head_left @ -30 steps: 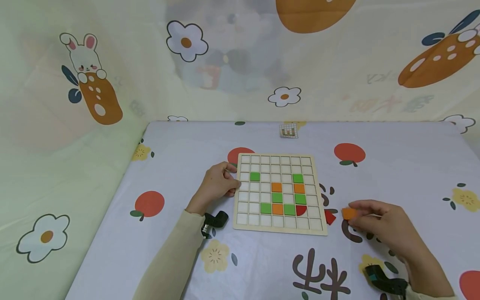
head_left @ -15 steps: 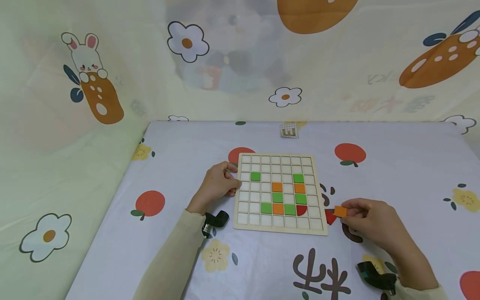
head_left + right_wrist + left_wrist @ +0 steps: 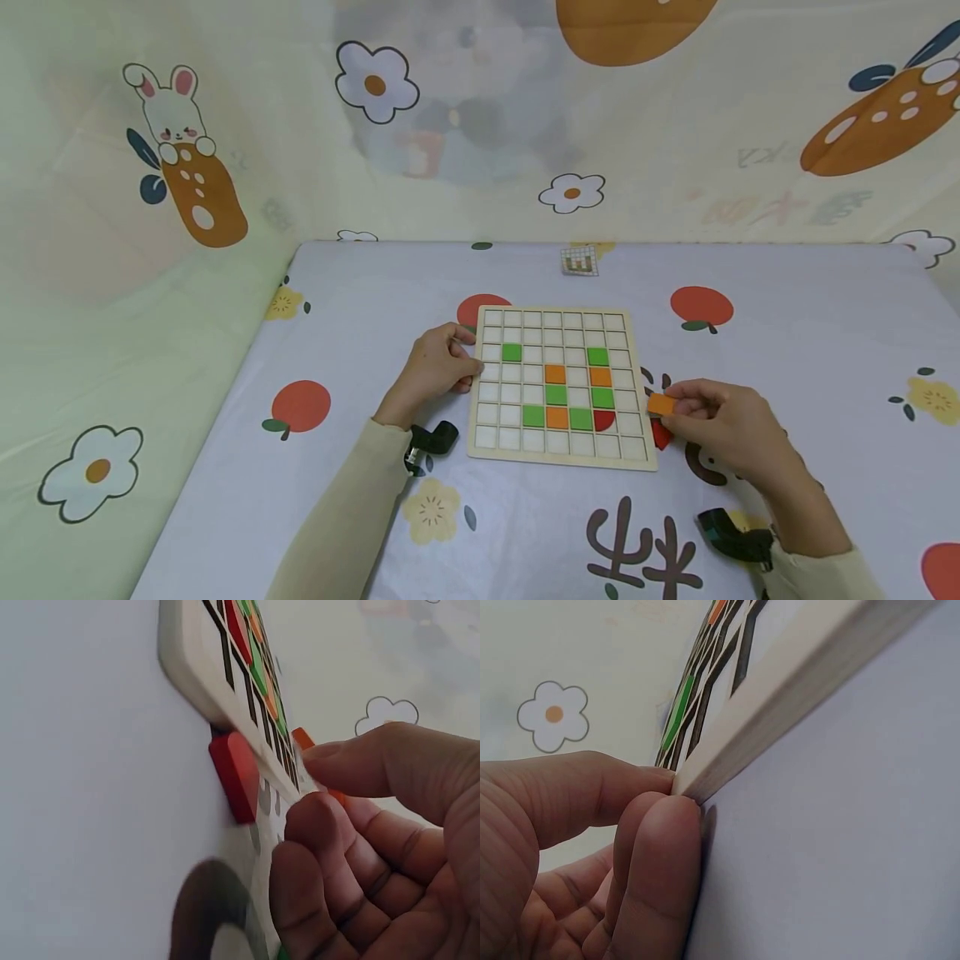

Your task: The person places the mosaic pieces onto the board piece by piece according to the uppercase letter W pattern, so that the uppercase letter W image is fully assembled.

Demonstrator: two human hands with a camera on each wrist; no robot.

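A wooden grid board (image 3: 551, 462) lies flat on the table, with several green and orange square tiles and one red rounded tile (image 3: 603, 421) set in its cells. At the board's left side, my left hand (image 3: 429, 365) holds the edge; the left wrist view shows thumb and fingertips (image 3: 664, 840) right at the wooden rim. My right hand (image 3: 731, 425) pinches an orange square tile (image 3: 660, 405) between thumb and fingers just off the board's right edge. Below that tile, a loose red piece (image 3: 236, 778) lies against the board's edge.
A small card with a printed grid pattern (image 3: 579, 262) lies at the back of the table. The white tablecloth (image 3: 360, 317) carries fruit and flower prints. Patterned fabric (image 3: 465, 150) rises behind and on the left. Each wrist wears a black camera (image 3: 431, 442).
My right hand has moved left and slightly away from me with the orange tile, from beyond the red piece to the board's right edge. The left hand and the board stay put.
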